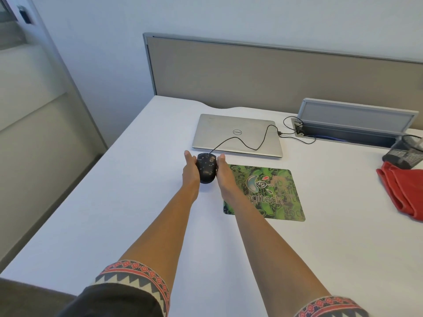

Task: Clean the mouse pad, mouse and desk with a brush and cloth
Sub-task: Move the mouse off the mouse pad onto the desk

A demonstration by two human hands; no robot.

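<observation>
while both hands cup it, the speckled black wired mouse (206, 168) sits just left of the green logitech mouse pad (270, 193), left hand (190, 170) and right hand (223, 172) pressed flat against its sides, fingers straight.

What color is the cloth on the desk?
The cloth is red. It lies at the right edge of the head view.

The white desk (114, 202) lies bare to the left and along the near edge, open to a hand. Ahead, the closed laptop (237, 135) and its looping cable (251, 143) block the way; the mouse pad (274, 193), red cloth (402, 191) and mesh holder (405, 152) crowd the right.
</observation>
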